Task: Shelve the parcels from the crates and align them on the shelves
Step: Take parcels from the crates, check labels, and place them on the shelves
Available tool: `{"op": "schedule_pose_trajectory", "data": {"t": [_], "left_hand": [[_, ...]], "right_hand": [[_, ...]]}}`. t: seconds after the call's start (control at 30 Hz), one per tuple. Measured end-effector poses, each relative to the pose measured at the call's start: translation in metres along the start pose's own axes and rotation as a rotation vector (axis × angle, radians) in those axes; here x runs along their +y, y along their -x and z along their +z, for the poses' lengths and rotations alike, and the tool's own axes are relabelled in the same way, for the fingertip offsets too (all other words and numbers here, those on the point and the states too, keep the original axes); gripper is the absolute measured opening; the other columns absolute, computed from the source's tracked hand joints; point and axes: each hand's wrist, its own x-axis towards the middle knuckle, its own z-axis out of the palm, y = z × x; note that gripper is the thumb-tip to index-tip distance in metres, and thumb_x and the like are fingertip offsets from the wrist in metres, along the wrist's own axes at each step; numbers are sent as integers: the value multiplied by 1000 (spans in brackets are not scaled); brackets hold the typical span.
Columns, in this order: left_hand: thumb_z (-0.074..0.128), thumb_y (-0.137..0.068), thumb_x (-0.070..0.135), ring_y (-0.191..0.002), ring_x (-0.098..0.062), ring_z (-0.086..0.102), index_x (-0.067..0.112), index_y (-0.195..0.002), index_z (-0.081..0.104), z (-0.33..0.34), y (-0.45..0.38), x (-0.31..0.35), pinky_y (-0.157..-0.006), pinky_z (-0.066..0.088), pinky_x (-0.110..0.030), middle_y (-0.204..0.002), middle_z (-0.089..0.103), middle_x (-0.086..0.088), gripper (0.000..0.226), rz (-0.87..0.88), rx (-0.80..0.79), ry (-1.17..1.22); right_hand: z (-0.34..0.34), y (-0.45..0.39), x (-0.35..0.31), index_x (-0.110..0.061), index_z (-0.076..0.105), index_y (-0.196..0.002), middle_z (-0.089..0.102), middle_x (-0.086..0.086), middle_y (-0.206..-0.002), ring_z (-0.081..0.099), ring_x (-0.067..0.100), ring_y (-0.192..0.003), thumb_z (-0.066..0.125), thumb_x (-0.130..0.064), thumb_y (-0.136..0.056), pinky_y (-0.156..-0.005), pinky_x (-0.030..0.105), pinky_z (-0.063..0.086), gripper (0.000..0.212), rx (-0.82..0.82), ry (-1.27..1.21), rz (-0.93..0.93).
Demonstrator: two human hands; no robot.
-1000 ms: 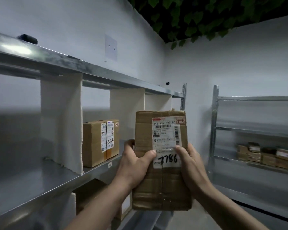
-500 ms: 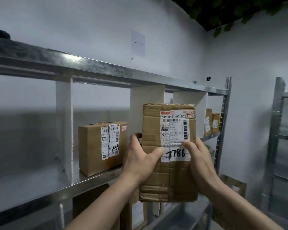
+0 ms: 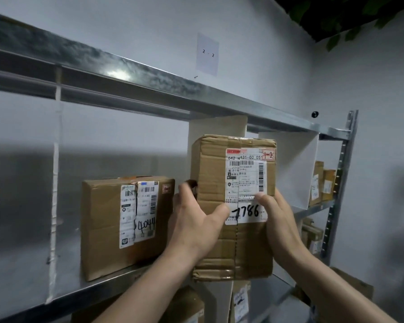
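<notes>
Head camera, looking up along a metal rack: we hold a tall cardboard parcel point(image 3: 216, 206) upright in front of the middle shelf point(image 3: 98, 292), its bottom edge about level with the shelf's front lip. Our left hand point(image 3: 196, 226) clasps the parcel's left side, thumb laid across the front face and fingers curled round the left edge, while our right hand point(image 3: 280, 220) grips the right side, thumb tip pressed on the shipping label point(image 3: 245, 180). Both forearms rise from the bottom of the frame. That label reads "642 H431-00 05" above barcodes, with "7786" handwritten in black marker at its foot and a small red-edged tag at the top right marked "1-2"; the fine print is too small for us to read. Just left of the held parcel, a second parcel point(image 3: 107, 229) stands on the shelf, its label bearing "4044" in marker and what may be "159-1" in print. White dividers point(image 3: 289, 169) split the shelf into bays, and more parcels point(image 3: 322, 185) stand in the far right bay. On the wall above the top shelf point(image 3: 149, 75), a paper sign point(image 3: 207, 54) reads "2 - 2". Further boxes point(image 3: 187, 306) sit on the level below.
</notes>
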Motion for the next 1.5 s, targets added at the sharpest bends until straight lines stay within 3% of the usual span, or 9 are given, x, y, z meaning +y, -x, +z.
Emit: {"op": "schedule_pose_trajectory", "data": {"t": [0.17,0.4,0.53,0.73,0.87,1.1,1.2,1.4,1.5], "left_hand": [[73,-79,45,-95,-6,58,34,-110,37,12,-19,-8,-67,43,-21,-118,54,9,49,-24,37,-79],[72,-75,49,-96,-11,62,40,-108,32,37,-28,-19,-84,56,-41,-116,56,10,52,-103,128,-192],[74,-75,47,-96,-9,64,41,-112,31,53,-32,-24,-84,58,-40,-118,58,10,57,-144,199,-216],[72,-87,31,-106,-6,57,42,-126,25,74,-46,-40,-70,43,-12,-130,54,10,61,-209,250,-290],[66,-93,22,-86,6,51,35,-134,28,80,-61,-45,-55,38,-6,-128,55,12,58,-238,274,-284],[63,-95,15,-110,-4,52,27,-153,19,79,-87,-57,-74,41,-12,-139,56,6,74,-322,315,-266],[63,-94,15,-124,-14,54,27,-152,23,78,-93,-65,-99,45,-30,-140,56,4,71,-338,348,-260],[63,-94,12,-122,-15,56,27,-150,25,80,-96,-68,-99,44,-32,-136,59,5,70,-345,370,-248],[63,-94,11,-122,-14,56,27,-151,25,82,-97,-67,-99,45,-30,-136,59,5,70,-353,370,-243]], "right_hand": [[4,-26,28,-17,61,-110,76,-5,-98,73,12,-91,45,-16,-102,-68,22,57,17,-53,-41,11],[1,-53,69,-17,60,-110,75,-8,-98,72,12,-92,50,-38,-90,-70,25,56,31,-178,-116,-3],[-2,-70,87,-21,61,-112,75,-12,-101,71,7,-94,48,-19,-102,-74,22,56,16,-236,-170,5],[3,-91,114,-22,65,-113,76,-9,-103,71,7,-96,50,-15,-101,-85,31,54,21,-288,-257,122],[12,-104,126,-22,63,-115,76,-9,-100,72,7,-94,50,-20,-102,-78,26,52,18,-324,-320,165],[35,-126,144,-21,62,-121,75,-4,-105,71,6,-95,53,-22,-102,-87,33,55,21,-340,-343,212],[40,-131,149,-23,61,-121,75,-5,-105,72,6,-93,52,-23,-103,-81,28,54,20,-369,-354,227],[45,-136,155,-23,61,-122,74,-9,-104,70,2,-95,52,-22,-103,-76,18,51,21,-361,-335,214],[46,-137,156,-21,62,-124,75,-8,-104,70,3,-95,53,-22,-103,-82,24,54,23,-366,-338,220]]}}
